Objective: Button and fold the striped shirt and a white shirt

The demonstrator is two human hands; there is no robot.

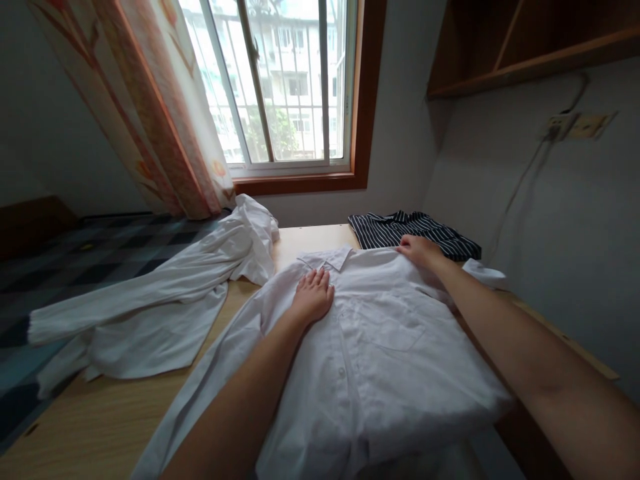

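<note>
A white button-up shirt (385, 353) lies front side up, its collar toward the window and its lower part coming over the near edge. My left hand (315, 295) rests flat on it just below the collar, fingers stretched out. At the shoulder on the right, my right hand (420, 252) has its fingers closed on the shirt's cloth. Part of the right sleeve is hidden behind my forearm; a bit of white cloth shows beyond it. Just behind my right hand is a folded black-and-white striped garment (387, 230).
A second white garment (165, 287) sprawls at the left across the wooden board (100, 413) and a dark checked bed cover (30, 280). A curtain (145, 100) hangs by the barred window (290, 87). On the right wall are a shelf (540, 70) and a socket with a cord (560, 127).
</note>
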